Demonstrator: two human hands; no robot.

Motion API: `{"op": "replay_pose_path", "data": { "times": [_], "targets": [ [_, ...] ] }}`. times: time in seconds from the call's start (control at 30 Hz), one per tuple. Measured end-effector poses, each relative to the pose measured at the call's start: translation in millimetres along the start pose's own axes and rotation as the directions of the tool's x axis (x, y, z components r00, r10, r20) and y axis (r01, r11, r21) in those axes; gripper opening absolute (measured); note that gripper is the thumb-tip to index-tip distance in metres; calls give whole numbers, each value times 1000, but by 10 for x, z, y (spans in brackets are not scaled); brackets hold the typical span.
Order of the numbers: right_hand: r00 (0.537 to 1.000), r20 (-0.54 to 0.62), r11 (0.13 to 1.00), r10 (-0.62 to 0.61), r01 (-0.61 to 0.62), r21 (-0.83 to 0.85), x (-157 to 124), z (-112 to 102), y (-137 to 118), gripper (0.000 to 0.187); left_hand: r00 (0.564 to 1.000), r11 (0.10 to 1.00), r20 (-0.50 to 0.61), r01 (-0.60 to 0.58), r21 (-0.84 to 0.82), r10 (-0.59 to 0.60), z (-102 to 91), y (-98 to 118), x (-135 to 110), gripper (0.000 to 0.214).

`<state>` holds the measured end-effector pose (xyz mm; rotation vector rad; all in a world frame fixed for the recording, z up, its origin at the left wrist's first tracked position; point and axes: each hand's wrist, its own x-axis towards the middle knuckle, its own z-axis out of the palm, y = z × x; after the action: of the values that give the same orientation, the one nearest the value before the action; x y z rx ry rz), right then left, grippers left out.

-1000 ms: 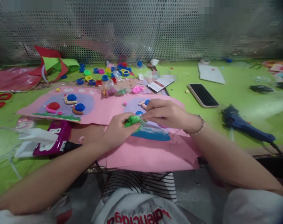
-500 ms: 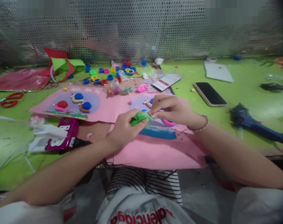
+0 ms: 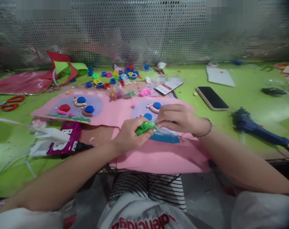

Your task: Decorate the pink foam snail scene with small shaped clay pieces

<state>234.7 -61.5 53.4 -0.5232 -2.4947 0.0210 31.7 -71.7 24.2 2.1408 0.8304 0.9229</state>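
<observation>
My left hand [image 3: 130, 134] is closed around a small clear bag of green clay [image 3: 144, 128], held just above the pink paper sheet [image 3: 158, 156] in front of me. My right hand [image 3: 180, 118] pinches the bag's right end with thumb and fingers. Under the hands lies a lilac and blue clay picture with blue-shelled snails [image 3: 155, 106]. A second pink sheet with a finished snail picture [image 3: 77, 106] lies to the left.
A black phone [image 3: 211, 98] and a blue glue gun [image 3: 256, 128] lie on the green table to the right. A purple power strip [image 3: 63, 140] with white plugs sits left. Coloured clay pots [image 3: 111, 78], red scissors [image 3: 9, 102] and folded paper are behind; a perforated metal screen backs the table.
Both hands have stayed together on the green clay bag, shifting slightly right and down. The view itself has shifted a little.
</observation>
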Motion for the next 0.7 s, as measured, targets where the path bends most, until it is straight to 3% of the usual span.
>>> {"op": "replay_pose_path", "data": {
  "times": [0.13,0.27,0.5,0.7],
  "targets": [
    [996,64,952,-66,82,-295,-32,-17,-12,27,997,995,20,79,-57,-78,9,-15,11,12],
    [989,126,901,-74,120,-417,-30,-23,-8,30,996,992,36,87,-88,-84,12,-19,8,15],
    [970,232,981,80,-35,-189,-22,48,8,27,988,983,67,147,-109,-141,8,-42,26,13],
    [897,374,953,237,-289,88,4,25,5,21,988,983,75,140,-123,-131,24,-73,8,16]
  ]
}}
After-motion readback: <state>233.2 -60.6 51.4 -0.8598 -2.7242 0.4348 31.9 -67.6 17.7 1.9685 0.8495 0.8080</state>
